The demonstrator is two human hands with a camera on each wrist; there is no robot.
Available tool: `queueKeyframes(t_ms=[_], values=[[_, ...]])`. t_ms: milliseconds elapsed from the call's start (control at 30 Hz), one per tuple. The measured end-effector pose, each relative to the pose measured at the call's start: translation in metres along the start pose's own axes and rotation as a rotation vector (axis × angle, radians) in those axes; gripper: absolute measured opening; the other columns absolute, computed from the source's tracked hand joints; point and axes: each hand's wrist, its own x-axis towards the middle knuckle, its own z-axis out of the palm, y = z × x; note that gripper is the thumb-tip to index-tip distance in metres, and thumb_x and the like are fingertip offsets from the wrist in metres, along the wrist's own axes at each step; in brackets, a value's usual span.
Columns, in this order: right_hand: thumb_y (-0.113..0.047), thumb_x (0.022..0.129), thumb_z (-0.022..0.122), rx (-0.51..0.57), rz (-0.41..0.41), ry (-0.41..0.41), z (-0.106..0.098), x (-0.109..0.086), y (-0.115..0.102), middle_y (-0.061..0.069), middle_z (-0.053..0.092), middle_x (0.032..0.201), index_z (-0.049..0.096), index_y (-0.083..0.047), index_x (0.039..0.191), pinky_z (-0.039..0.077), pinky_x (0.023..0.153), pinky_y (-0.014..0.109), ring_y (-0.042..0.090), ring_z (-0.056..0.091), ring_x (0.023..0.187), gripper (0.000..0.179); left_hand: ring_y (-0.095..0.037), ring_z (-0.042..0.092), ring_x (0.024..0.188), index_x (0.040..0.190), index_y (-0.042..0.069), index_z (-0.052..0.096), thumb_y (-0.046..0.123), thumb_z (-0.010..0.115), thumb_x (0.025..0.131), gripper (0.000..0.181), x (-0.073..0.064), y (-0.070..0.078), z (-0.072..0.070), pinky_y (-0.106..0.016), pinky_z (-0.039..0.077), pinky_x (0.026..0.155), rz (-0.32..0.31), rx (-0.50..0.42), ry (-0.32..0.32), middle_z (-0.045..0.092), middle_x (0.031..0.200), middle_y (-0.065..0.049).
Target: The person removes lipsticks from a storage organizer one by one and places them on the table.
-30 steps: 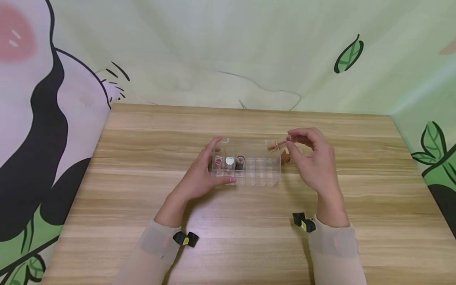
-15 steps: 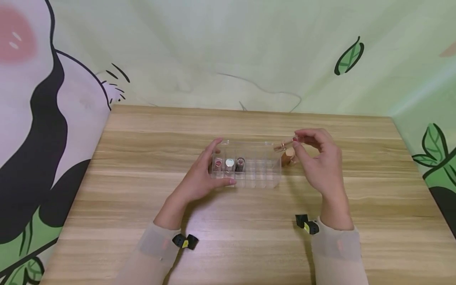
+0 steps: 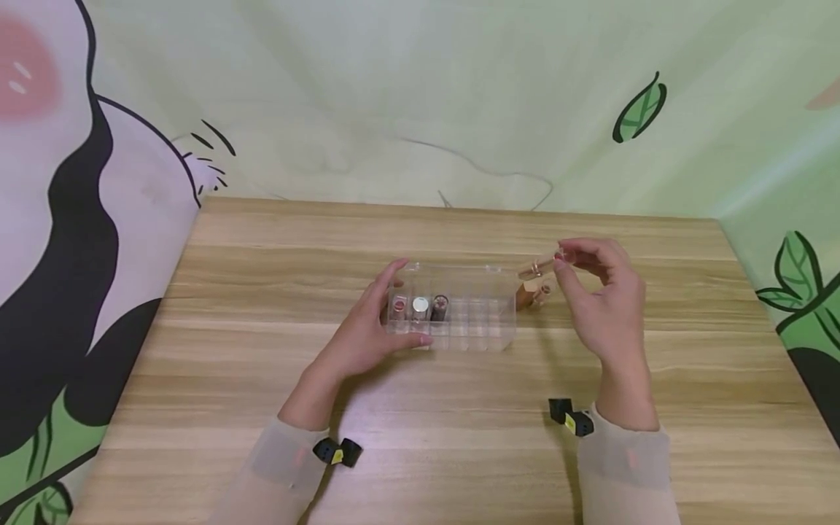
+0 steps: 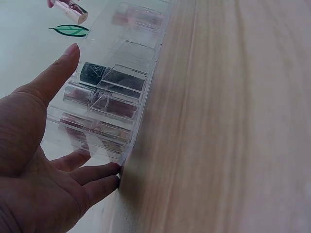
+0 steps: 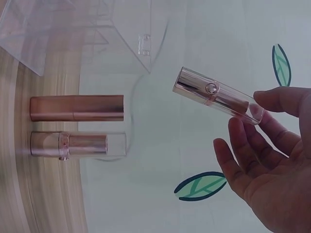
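Note:
My left hand (image 3: 357, 328) grips the left end of a clear divided lipstick organizer (image 3: 482, 321), thumb along the front wall and fingers round the back corner. Three lipsticks sit upright in its left compartments: a red-topped one (image 3: 399, 308), a silver-topped one (image 3: 421, 309) and a dark one (image 3: 440, 308). Above and right of the box, my right hand (image 3: 607, 306) pinches a rose-gold lipstick (image 5: 216, 94) by its clear end between thumb and fingertips. That lipstick is tilted in the air. In the right wrist view, the hand's remaining fingers are loosely bent beneath it.
Just right of the organizer, a copper-brown lipstick tube (image 5: 77, 108) and a rose-gold lipstick with a clear cap (image 5: 77, 144) stand upright on the wooden table (image 3: 453, 437). A painted wall (image 3: 367, 95) rises behind the table's far edge.
My right hand has moved right, away from the organizer, with the lipstick still pinched. The two standing lipsticks are now more exposed. The left hand keeps its hold on the box.

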Motion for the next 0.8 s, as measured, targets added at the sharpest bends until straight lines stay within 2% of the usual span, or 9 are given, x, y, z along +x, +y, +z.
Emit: queueKeyframes(t_ms=[167,367,800], values=[[0.011,0.097,0.069,0.009,0.015,0.016,-0.003,-0.001,0.001,-0.003,0.067,0.107,0.074,0.009,0.117,0.053,0.096,0.022,0.013,0.065,0.103,0.02,-0.044,0.045,0.148,0.162,0.062,0.017,0.039,0.099,0.077,0.12,-0.002,-0.001,0.0,-0.065,0.036,0.121,-0.006,0.004,-0.002,0.046,0.159,-0.01],[0.012,0.097,0.068,0.011,-0.008,0.045,-0.008,0.001,0.005,-0.005,0.067,0.107,0.073,0.01,0.118,0.054,0.096,0.023,0.013,0.065,0.101,0.022,-0.043,0.046,0.147,0.163,0.06,0.018,0.041,0.099,0.076,0.12,-0.002,-0.002,0.0,-0.064,0.037,0.121,0.004,0.004,-0.001,0.047,0.157,-0.009],[0.01,0.097,0.069,0.018,0.003,0.099,-0.019,0.004,0.008,-0.01,0.066,0.106,0.074,0.011,0.117,0.054,0.095,0.023,0.013,0.064,0.101,0.021,-0.043,0.046,0.147,0.164,0.058,0.018,0.038,0.099,0.077,0.121,0.0,0.0,0.0,-0.064,0.036,0.121,0.02,-0.001,0.002,0.046,0.157,-0.009]])
